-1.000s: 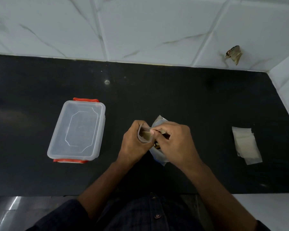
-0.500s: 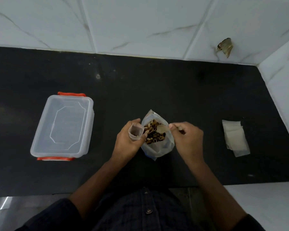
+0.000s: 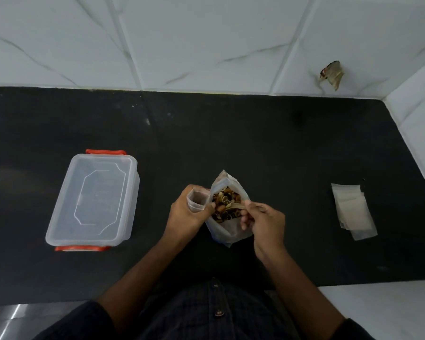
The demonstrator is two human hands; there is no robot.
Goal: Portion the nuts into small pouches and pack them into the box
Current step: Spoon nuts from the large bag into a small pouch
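A clear bag of mixed nuts (image 3: 227, 225) stands open on the black counter (image 3: 280, 148) in front of me. My left hand (image 3: 187, 214) is on the bag's left side and holds a small clear pouch (image 3: 198, 197) upright with its mouth open. My right hand (image 3: 265, 222) grips a small pale spoon (image 3: 237, 205), whose bowl dips into the nuts at the top of the bag. The clear plastic box (image 3: 93, 202) with red clips sits shut on the left. Its lid is on and it looks empty.
A stack of flat empty pouches (image 3: 351, 212) lies on the counter to the right. White tiled walls rise behind the counter and at the right. A crumpled scrap (image 3: 331, 74) sticks to the back wall. The counter's front edge runs close to my body.
My right hand pulled away from the pouch mouth to the right, then moved the spoon down into the nuts in the bag. The left hand kept the pouch held open.
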